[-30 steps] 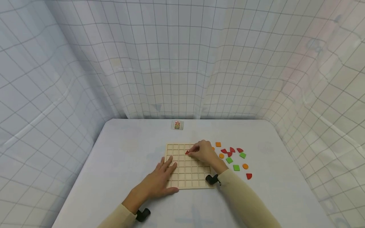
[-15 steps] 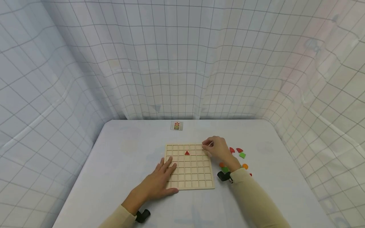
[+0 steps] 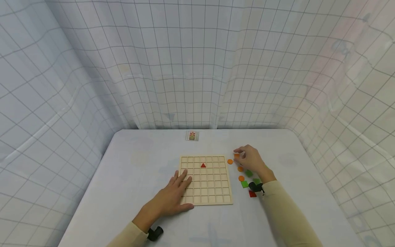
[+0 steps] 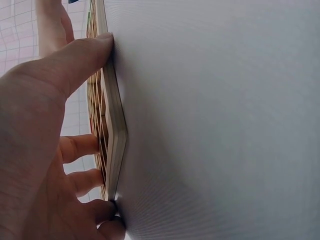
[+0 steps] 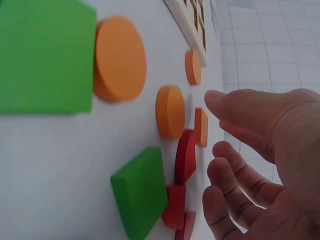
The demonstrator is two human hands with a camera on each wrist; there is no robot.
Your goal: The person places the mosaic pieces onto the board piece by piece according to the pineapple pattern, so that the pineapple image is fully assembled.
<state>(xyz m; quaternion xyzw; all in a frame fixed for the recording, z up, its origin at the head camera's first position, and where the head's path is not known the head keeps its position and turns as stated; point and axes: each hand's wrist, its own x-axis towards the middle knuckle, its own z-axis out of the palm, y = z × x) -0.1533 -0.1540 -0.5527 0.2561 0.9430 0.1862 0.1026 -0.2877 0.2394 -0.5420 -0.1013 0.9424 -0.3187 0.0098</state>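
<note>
A wooden grid board (image 3: 205,192) lies on the white table (image 3: 139,161), with one red triangle (image 3: 202,165) in a cell near its far edge. My left hand (image 3: 177,190) rests flat on the board's near left corner; in the left wrist view its thumb (image 4: 75,60) presses the board's edge (image 4: 116,135). My right hand (image 3: 248,158) hovers over the loose pieces to the right of the board, fingers loosely curled and holding nothing. In the right wrist view, an orange square (image 5: 201,127) lies just below the right hand's (image 5: 250,165) thumb and fingers.
Right of the board lie orange discs (image 3: 230,161), green squares (image 3: 244,184) and a red piece (image 3: 252,194). A small picture card (image 3: 192,136) sits at the table's far edge. Checked curtains enclose the table on three sides.
My right hand let go of the red triangle in its board cell and moved right, out over the loose pieces. The left hand has stayed put on the board.
</note>
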